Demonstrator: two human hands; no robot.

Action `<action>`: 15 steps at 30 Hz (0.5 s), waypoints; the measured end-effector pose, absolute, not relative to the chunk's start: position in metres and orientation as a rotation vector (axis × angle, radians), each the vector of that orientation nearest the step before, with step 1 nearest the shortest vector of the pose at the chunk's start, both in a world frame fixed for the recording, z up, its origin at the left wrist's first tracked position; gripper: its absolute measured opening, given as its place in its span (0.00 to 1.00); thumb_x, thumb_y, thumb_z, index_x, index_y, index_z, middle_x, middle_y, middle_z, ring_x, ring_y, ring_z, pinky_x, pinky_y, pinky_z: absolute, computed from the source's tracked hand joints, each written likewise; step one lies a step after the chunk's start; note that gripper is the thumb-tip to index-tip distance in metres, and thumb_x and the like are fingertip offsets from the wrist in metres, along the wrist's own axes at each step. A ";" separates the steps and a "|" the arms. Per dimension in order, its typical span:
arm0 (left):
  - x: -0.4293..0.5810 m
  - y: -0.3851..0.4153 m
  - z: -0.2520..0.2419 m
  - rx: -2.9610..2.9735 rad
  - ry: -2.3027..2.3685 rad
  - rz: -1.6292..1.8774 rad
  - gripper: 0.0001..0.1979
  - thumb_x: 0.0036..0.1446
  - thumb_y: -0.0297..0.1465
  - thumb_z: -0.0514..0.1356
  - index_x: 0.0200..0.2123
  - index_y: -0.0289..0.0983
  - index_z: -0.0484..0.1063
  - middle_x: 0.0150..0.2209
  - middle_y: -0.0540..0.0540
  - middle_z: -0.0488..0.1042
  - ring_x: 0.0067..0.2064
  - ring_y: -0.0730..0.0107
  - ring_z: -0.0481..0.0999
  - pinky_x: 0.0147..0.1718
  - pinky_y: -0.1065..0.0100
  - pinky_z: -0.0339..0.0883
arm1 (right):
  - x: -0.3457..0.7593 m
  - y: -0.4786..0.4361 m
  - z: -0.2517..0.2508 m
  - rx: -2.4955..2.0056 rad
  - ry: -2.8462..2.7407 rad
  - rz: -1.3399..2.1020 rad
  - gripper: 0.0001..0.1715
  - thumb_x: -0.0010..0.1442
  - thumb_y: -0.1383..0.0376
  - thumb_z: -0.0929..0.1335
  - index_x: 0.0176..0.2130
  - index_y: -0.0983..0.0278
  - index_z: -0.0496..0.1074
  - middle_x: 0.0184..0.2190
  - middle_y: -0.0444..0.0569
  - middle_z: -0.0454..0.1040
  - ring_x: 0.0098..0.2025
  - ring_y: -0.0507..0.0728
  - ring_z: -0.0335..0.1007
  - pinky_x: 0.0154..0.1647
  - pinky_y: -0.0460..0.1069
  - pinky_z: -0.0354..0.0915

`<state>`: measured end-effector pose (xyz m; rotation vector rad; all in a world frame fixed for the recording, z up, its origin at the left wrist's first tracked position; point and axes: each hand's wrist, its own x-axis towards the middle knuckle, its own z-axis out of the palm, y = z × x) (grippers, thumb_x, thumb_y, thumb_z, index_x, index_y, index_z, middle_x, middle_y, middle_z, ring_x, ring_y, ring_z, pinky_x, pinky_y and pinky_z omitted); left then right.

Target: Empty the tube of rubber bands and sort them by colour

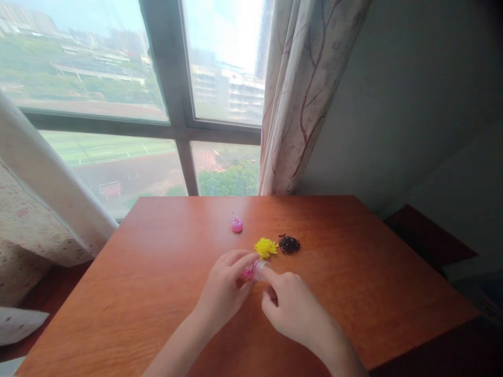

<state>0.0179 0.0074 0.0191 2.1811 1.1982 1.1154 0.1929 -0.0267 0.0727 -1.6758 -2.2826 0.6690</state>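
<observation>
My left hand is closed around a small clear jar that lies tipped on its side, its mouth to the right. Something pink shows inside it, partly hidden by my fingers. The index finger of my right hand points into the jar's mouth, while its other fingers curl below, apart from the jar. Just beyond the jar is a heap of small yellow bands, with a heap of small black bands to its right. A round pink lid-like piece with a thin loop on top sits farther back.
Everything rests on a brown wooden table. Its far edge meets a window with a grey frame. Patterned curtains hang on both sides, and a dark wall stands at the right.
</observation>
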 end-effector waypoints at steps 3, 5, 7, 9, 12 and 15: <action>0.018 0.006 0.018 2.300 1.150 1.077 0.26 0.49 0.19 0.59 0.51 0.44 0.74 0.47 0.44 0.78 0.48 0.59 0.75 0.50 0.58 0.70 | 0.192 -0.025 0.071 -1.707 -2.313 0.681 0.17 0.54 0.72 0.64 0.43 0.61 0.74 0.25 0.47 0.74 0.26 0.55 0.70 0.25 0.46 0.51; 0.018 0.007 0.018 2.319 1.139 1.063 0.26 0.49 0.19 0.59 0.51 0.44 0.74 0.47 0.45 0.78 0.48 0.59 0.75 0.50 0.58 0.70 | 0.193 -0.026 0.072 -1.703 -2.315 0.656 0.17 0.53 0.73 0.64 0.42 0.62 0.74 0.24 0.47 0.74 0.25 0.56 0.69 0.24 0.46 0.50; 0.018 0.007 0.017 2.294 1.152 1.067 0.25 0.50 0.20 0.59 0.51 0.44 0.74 0.47 0.44 0.77 0.48 0.60 0.75 0.49 0.58 0.70 | 0.194 -0.027 0.074 -1.664 -2.298 0.673 0.18 0.54 0.72 0.64 0.44 0.60 0.74 0.22 0.45 0.73 0.24 0.55 0.68 0.24 0.46 0.50; 0.017 0.008 0.017 2.248 1.179 1.084 0.25 0.51 0.20 0.59 0.52 0.43 0.73 0.47 0.44 0.77 0.48 0.60 0.75 0.49 0.58 0.70 | 0.197 -0.028 0.078 -1.603 -2.249 0.716 0.22 0.55 0.72 0.64 0.48 0.59 0.73 0.20 0.42 0.71 0.22 0.54 0.66 0.23 0.45 0.50; 0.016 0.009 0.019 2.173 1.219 1.095 0.24 0.51 0.21 0.58 0.52 0.42 0.73 0.49 0.43 0.77 0.49 0.59 0.76 0.50 0.57 0.70 | 0.199 -0.029 0.082 -1.527 -2.172 0.736 0.27 0.57 0.73 0.62 0.55 0.57 0.70 0.19 0.39 0.69 0.21 0.53 0.64 0.22 0.44 0.50; 0.018 0.007 0.024 2.095 1.184 1.100 0.24 0.50 0.20 0.58 0.51 0.42 0.74 0.48 0.43 0.77 0.49 0.60 0.77 0.50 0.59 0.71 | 0.197 -0.029 0.085 -1.489 -2.166 0.754 0.25 0.57 0.73 0.62 0.52 0.58 0.72 0.20 0.40 0.69 0.21 0.52 0.64 0.23 0.44 0.51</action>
